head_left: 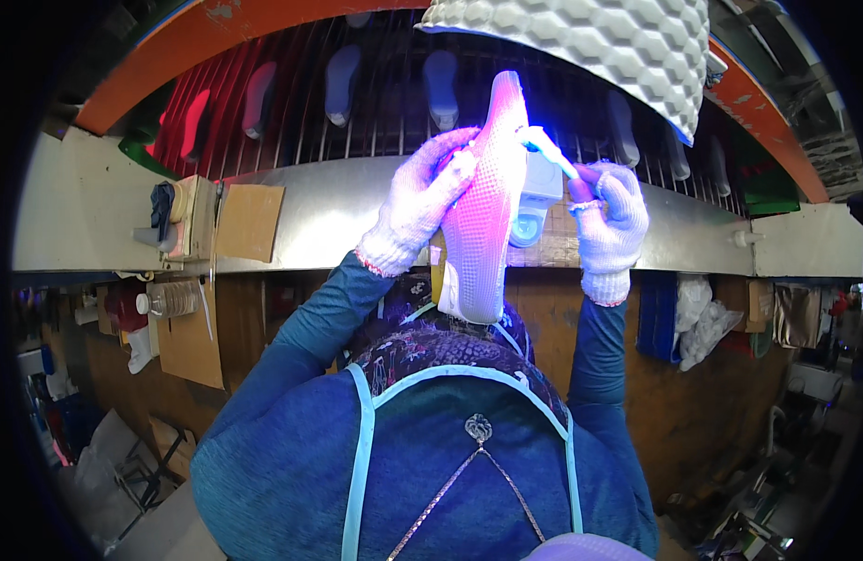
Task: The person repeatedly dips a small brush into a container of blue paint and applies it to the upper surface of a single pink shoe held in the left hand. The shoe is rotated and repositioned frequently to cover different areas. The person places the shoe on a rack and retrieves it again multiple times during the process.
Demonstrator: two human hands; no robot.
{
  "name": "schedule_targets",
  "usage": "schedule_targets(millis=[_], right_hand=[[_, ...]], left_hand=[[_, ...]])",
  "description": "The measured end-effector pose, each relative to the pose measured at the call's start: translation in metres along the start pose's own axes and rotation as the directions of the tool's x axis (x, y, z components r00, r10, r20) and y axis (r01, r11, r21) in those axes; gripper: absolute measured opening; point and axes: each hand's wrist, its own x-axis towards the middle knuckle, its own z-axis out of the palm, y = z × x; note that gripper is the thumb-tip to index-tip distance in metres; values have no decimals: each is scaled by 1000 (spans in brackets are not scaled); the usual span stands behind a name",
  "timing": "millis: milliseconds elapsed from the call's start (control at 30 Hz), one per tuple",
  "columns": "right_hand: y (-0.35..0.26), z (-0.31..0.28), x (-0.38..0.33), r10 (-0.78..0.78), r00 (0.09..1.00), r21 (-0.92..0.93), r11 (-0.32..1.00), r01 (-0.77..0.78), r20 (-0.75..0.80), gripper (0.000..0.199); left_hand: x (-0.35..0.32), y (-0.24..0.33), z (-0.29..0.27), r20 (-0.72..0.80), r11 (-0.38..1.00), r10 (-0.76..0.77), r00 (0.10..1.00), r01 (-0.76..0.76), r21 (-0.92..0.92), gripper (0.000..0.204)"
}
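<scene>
My left hand (pixel 415 204), in a white knitted glove, grips a shoe sole (pixel 483 220) by its left side. The sole stands lengthwise in front of me, its dotted, textured face toward me, lit pink and violet. A thin pale brush (pixel 549 150) is pinched in the gloved fingers of my right hand (pixel 614 220). The brush head meets the sole's right edge near the far end; glare blurs the contact. Partly behind the sole, between my hands, a pale container (pixel 538 192) with a round cup at its near end rests on the metal ledge.
Beyond the metal ledge (pixel 310 201), several soles (pixel 341 84) lie on a rack of metal rods (pixel 385 103). A white quilted sheet (pixel 590 47) hangs over the far right. Cardboard (pixel 250 222) and a small box (pixel 196 220) are at left; plastic bags (pixel 703 318) hang at right.
</scene>
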Motion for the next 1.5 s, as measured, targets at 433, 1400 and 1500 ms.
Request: schedule_targets(millis=[433, 1400, 1500], right_hand=[[-5, 2, -22, -96, 995, -198, 975, 97, 17, 21], [-18, 13, -18, 232, 972, 74, 970, -233, 29, 16], [-20, 8, -20, 259, 952, 69, 960, -273, 164, 15]], left_hand=[[14, 8, -3, -82, 996, -84, 993, 86, 9, 48], [30, 6, -9, -82, 980, -113, 990, 98, -171, 43], [30, 7, -7, -93, 945, -214, 972, 182, -273, 44]])
